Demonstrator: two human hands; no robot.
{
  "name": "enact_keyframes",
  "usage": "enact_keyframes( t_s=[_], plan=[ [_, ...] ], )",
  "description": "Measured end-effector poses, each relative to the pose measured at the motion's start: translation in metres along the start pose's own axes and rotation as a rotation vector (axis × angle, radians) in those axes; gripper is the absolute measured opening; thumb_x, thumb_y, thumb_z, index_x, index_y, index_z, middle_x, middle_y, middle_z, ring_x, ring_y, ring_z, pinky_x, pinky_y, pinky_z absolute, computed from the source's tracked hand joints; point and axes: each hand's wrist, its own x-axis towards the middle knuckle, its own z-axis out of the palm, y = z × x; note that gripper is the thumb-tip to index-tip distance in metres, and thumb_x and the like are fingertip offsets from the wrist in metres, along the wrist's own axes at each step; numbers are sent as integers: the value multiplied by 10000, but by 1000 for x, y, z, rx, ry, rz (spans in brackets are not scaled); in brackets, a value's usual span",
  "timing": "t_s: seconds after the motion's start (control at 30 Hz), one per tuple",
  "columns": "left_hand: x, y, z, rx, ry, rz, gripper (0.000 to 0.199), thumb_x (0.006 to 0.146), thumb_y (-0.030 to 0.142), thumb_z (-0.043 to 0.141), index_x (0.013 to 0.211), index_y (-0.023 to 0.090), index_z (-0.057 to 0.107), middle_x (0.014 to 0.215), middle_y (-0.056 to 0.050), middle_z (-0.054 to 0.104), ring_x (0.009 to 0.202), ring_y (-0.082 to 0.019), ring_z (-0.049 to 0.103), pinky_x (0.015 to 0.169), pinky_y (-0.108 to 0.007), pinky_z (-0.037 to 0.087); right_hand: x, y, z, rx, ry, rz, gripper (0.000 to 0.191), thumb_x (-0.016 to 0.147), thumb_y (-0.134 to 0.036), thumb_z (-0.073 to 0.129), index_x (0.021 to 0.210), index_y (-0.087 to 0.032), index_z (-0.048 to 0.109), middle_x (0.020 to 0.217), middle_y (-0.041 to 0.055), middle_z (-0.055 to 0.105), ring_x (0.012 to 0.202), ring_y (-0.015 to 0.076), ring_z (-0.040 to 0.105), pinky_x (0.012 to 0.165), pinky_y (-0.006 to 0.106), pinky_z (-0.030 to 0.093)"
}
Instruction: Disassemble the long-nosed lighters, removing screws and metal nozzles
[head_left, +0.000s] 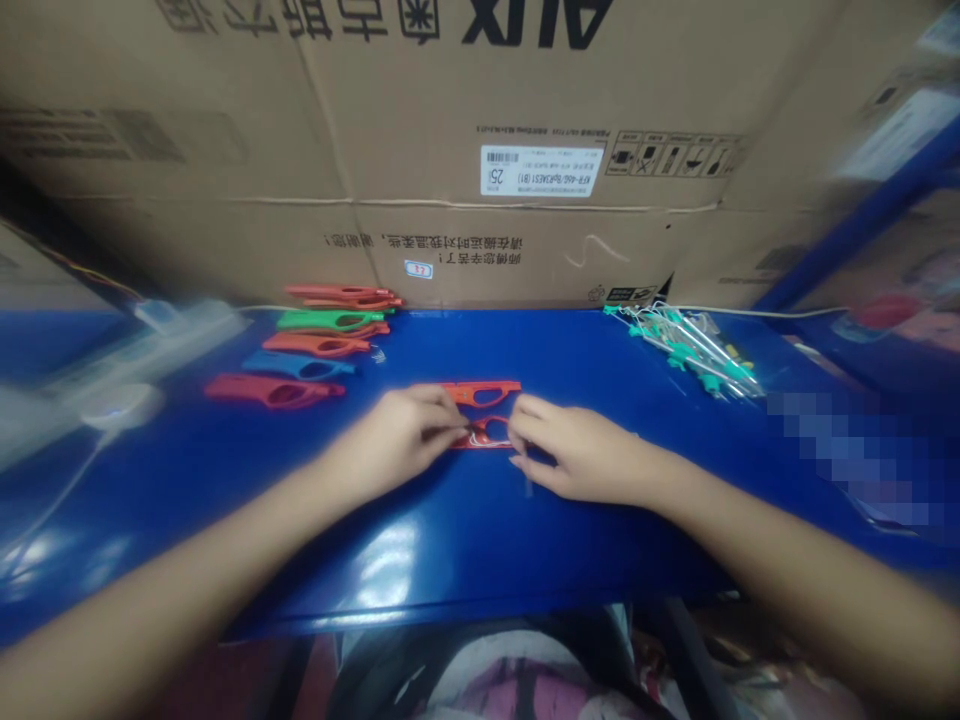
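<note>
Two red-orange plastic shells lie one behind the other at the middle of the blue table. The rear shell (487, 393) rests flat with its oval opening showing. Over the left end of the front shell (496, 432), my left hand (412, 430) has its fingers pinched together; what they grip is too small to make out. Thin white wires run inside that shell. At its right end is my right hand (559, 445), thumb and fingers curled close together around something I cannot make out.
Several coloured shells (315, 345) are stacked at the left on the blue table (465, 540). Metal rods with green ends (694, 350) lie in a pile at the back right. A large cardboard sheet (375, 130) stands behind. A white round device (124, 405) with a cable is far left.
</note>
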Motion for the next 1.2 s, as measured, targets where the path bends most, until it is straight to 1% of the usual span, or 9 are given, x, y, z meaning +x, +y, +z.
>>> enact_keyframes(
  t_s=[0.17, 0.43, 0.57, 0.7, 0.9, 0.97, 1.03, 1.1, 1.2],
  plan=[
    [-2, 0, 6, -24, 29, 38, 166, 935, 164, 624, 931, 164, 790, 945, -74, 739, 829, -171, 699, 788, -296, 562, 4, 4, 2, -7, 32, -11, 52, 951, -227, 535, 915, -190, 538, 967, 22, 552, 706, 120, 476, 584, 251, 297],
    [-2, -2, 15, 1, 75, 63, 137, 922, 153, 656, 920, 146, 793, 918, -70, 743, 814, -172, 697, 777, -291, 561, 4, 5, 5, -62, 28, -20, 70, 959, -242, 519, 911, -193, 533, 951, 16, 552, 694, 118, 465, 569, 258, 272],
    [-3, -2, 16, 66, 57, 80, 178, 947, 171, 621, 943, 142, 797, 968, -84, 749, 834, -187, 707, 789, -306, 570, 5, 4, 5, -77, 27, -3, 93, 974, -253, 499, 908, -194, 528, 934, 13, 553, 691, 120, 469, 566, 264, 266],
    [-4, 1, 15, 179, 19, 52, 214, 969, 221, 596, 948, 163, 802, 993, -81, 751, 881, -214, 713, 819, -340, 571, 6, 5, 6, -77, 26, -2, 91, 978, -250, 495, 910, -197, 525, 932, 12, 560, 701, 122, 482, 566, 266, 264],
    [0, 1, 18, 115, 59, 42, 169, 944, 226, 642, 917, 173, 800, 949, -57, 761, 883, -200, 708, 844, -334, 563, 5, 6, 7, -99, 22, 11, 95, 971, -256, 507, 897, -198, 521, 923, 7, 569, 682, 119, 478, 567, 267, 259],
    [2, 2, 17, 153, 56, 40, 185, 954, 236, 628, 912, 179, 799, 968, -58, 761, 888, -206, 707, 837, -345, 561, 6, 6, 7, -101, 21, 13, 96, 971, -257, 509, 896, -198, 522, 921, 9, 572, 686, 121, 482, 567, 266, 260],
    [2, 5, 13, 227, 23, 40, 234, 983, 250, 579, 922, 183, 795, 983, -62, 761, 916, -221, 706, 856, -369, 557, 6, 6, 7, -100, 21, 11, 100, 971, -259, 512, 893, -198, 523, 919, 10, 574, 691, 123, 486, 571, 267, 265],
    [1, 9, 6, 302, -50, 75, 281, 1012, 259, 516, 979, 183, 785, 1040, -75, 756, 972, -240, 698, 890, -396, 550, 7, 6, 7, -100, 26, 13, 106, 972, -261, 514, 885, -199, 522, 917, 10, 574, 700, 125, 491, 577, 268, 271],
    [-4, 13, -5, 401, -153, 176, 310, 1028, 262, 470, 1182, 195, 729, 1238, -116, 692, 1109, -284, 648, 953, -460, 521, 7, 6, 7, -96, 32, 19, 115, 974, -265, 517, 880, -199, 521, 910, 7, 574, 704, 125, 494, 584, 266, 281]
  ],
)
